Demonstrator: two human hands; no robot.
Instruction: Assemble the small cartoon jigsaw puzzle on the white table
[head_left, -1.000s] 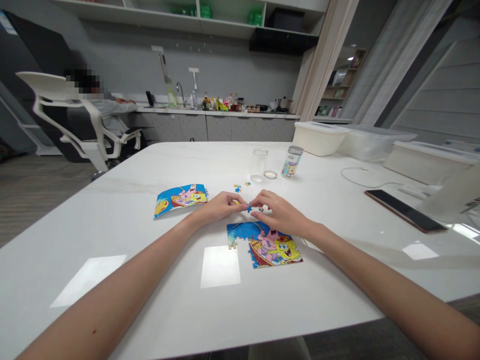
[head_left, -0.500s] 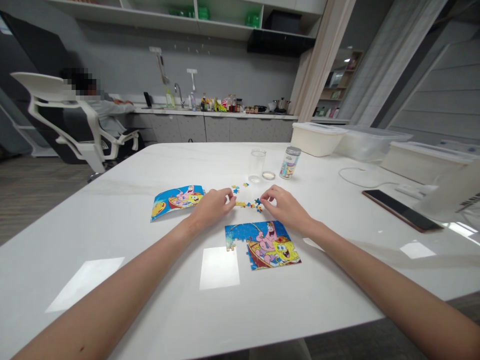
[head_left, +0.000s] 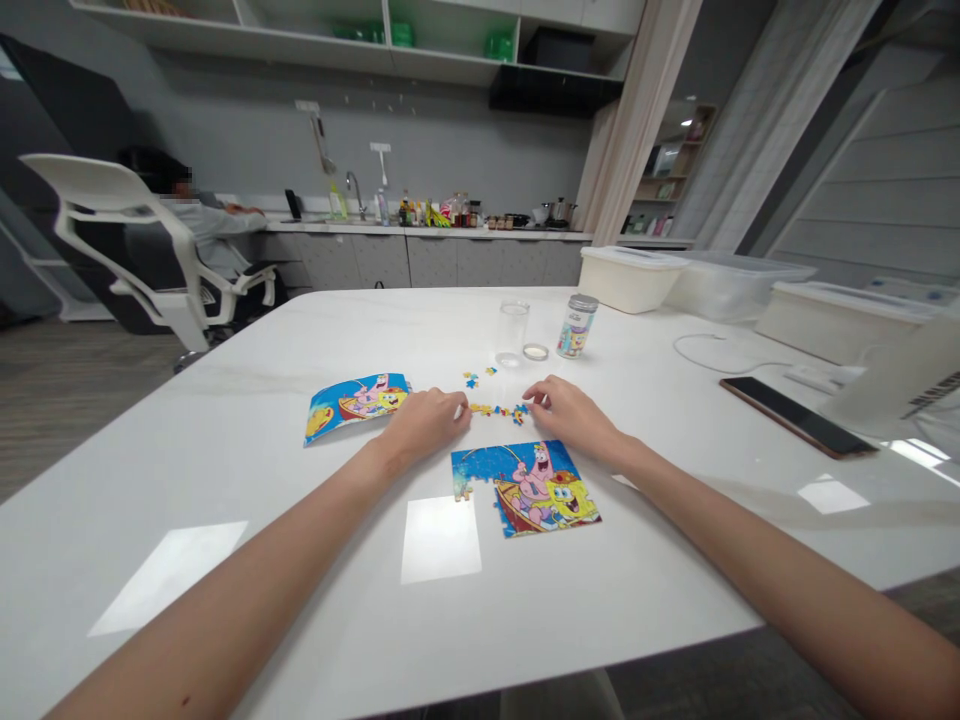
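beyond the far edge of the big white tabletop (head_left: 225, 430), grey cabinets (head_left: 420, 263) run along the wall under open shelves (head_left: 360, 35), with bottles (head_left: 450, 212) and a tap (head_left: 352, 188) on top of them. off the tabletop's far left corner, a person (head_left: 202, 222) sits in a white office chair (head_left: 112, 195), turned away toward the cabinets.

on the tabletop's far right side stand white plastic tubs (head_left: 630, 278), and nearer its right edge lie a phone (head_left: 795, 416) and a white cable (head_left: 720, 350). toward the far middle of the tabletop stand a clear plastic cup (head_left: 514, 328), a round lid (head_left: 535, 351) and a picture-covered jar (head_left: 577, 325).

at the middle of the tabletop lies a half-built cartoon jigsaw puzzle (head_left: 525, 495), with a picture card (head_left: 356, 405) off to the left. a loose row of puzzle pieces (head_left: 495, 409) lies just beyond the puzzle, between the two hands, and a few stray pieces (head_left: 471, 379) sit farther on.

the left grip (head_left: 424, 422) and the right grip (head_left: 566, 418) are both half open, fingers loosely curled, at opposite ends of the row. the right fingertips (head_left: 526, 400) sit at the row's end. i cannot tell whether either grip has hold of a piece.
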